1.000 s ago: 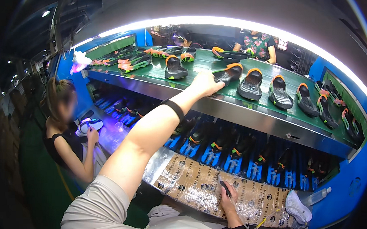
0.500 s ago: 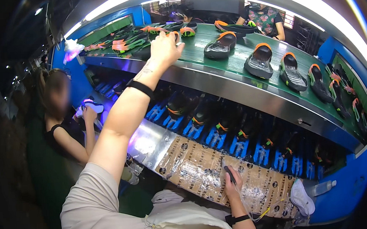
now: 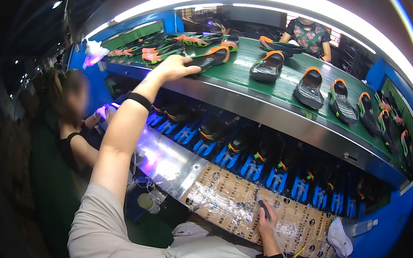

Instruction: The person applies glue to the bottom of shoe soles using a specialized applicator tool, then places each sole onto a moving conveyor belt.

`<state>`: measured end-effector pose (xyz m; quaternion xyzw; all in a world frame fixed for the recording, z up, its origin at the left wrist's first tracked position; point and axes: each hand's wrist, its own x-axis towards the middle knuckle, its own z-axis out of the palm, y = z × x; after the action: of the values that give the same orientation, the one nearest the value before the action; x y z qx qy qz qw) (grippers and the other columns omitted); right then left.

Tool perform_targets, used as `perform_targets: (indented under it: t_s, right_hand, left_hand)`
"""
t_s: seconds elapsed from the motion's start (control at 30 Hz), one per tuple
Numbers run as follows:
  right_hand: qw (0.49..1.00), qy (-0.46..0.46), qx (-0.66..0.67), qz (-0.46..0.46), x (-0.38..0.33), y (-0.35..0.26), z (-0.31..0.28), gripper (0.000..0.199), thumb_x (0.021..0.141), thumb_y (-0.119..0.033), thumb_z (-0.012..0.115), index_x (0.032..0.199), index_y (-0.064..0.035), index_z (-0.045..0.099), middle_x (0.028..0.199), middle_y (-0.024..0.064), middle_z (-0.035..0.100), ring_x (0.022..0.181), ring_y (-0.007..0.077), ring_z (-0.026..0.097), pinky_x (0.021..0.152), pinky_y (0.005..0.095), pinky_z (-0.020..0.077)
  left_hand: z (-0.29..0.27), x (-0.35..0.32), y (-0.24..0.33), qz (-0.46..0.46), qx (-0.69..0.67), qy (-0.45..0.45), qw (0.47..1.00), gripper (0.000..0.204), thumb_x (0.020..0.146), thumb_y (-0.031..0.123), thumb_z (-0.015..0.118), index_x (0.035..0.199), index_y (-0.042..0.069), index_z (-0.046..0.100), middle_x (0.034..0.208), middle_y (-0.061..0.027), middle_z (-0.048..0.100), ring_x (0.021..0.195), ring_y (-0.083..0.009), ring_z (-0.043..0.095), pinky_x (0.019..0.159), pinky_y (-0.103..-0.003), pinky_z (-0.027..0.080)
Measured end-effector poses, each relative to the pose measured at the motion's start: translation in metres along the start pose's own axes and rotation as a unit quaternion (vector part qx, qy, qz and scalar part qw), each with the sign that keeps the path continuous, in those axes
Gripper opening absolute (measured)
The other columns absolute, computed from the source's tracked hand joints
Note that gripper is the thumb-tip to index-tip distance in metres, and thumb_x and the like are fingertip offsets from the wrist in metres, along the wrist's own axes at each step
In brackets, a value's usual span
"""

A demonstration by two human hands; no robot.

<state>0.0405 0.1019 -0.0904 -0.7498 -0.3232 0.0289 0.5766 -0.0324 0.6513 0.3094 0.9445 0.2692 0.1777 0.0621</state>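
My left hand is stretched out to the green conveyor belt, closed on the near end of a black shoe sole with an orange heel rim. The hand hides that end. Low at the right, my right hand is wrapped round a dark-handled tool with a pale tip. A thin clear tube or cord runs down beside that wrist. The tool is above a cardboard-covered ledge wrapped in clear film; I cannot tell whether it touches.
More soles lie along the belt, behind its metal edge. Below, blue racks hold dark shoe parts. A white shoe-shaped piece and clear bottle sit at the right. One person works at left, another across.
My left hand has come back toward me and to the left, and the sole it grips now shows more fully. The whole view has shifted slightly. My right hand keeps the tool.
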Motion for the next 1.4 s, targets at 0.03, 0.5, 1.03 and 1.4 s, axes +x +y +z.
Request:
perform_targets:
  t_s: [0.03, 0.5, 1.03, 1.4]
  right_hand:
    - [1.0, -0.002, 0.001, -0.001, 0.001, 0.001, -0.001, 0.03, 0.097, -0.008, 0.072, 0.126, 0.0019, 0.075, 0.115, 0.0204, 0.076, 0.106, 0.035, 0.074, 0.096, 0.0407, 0.0558]
    - [1.0, 0.011, -0.013, -0.001, 0.001, -0.006, 0.004, 0.033, 0.098, -0.009, 0.067, 0.127, 0.0046, 0.074, 0.119, 0.022, 0.077, 0.11, 0.0357, 0.075, 0.1, 0.0421, 0.0557]
    - [0.999, 0.026, -0.027, -0.015, 0.004, -0.006, 0.006, 0.032, 0.099, -0.012, 0.073, 0.129, -0.0002, 0.075, 0.117, 0.0189, 0.078, 0.108, 0.0312, 0.076, 0.096, 0.0386, 0.0571]
    - [0.999, 0.036, 0.013, -0.026, 0.004, -0.001, 0.009, 0.03, 0.098, -0.011, 0.077, 0.127, -0.0022, 0.076, 0.103, 0.0148, 0.076, 0.092, 0.0281, 0.074, 0.083, 0.0373, 0.0571]
  left_hand:
    - [0.008, 0.005, 0.012, 0.008, 0.014, 0.015, 1.0, 0.083, 0.091, 0.065, 0.072, 0.141, -0.001, 0.071, 0.135, -0.0285, 0.072, 0.13, -0.0396, 0.069, 0.115, -0.043, 0.05]
    - [0.038, 0.089, -0.028, -0.086, 0.141, 0.191, 0.968, 0.064, 0.103, 0.06, 0.057, 0.135, 0.007, 0.072, 0.134, -0.0286, 0.069, 0.131, -0.0465, 0.063, 0.109, -0.064, 0.046]
    - [-0.042, 0.047, -0.145, -0.155, 0.024, 0.16, 0.975, 0.059, 0.102, 0.057, 0.06, 0.103, 0.002, 0.081, 0.085, -0.0203, 0.078, 0.08, -0.0322, 0.078, 0.085, -0.046, 0.061]
    - [0.098, -0.068, -0.128, -0.05, -0.622, 0.224, 0.748, 0.029, 0.105, 0.019, 0.068, 0.126, 0.0, 0.071, 0.111, -0.0074, 0.075, 0.103, -0.0171, 0.072, 0.087, -0.034, 0.057]
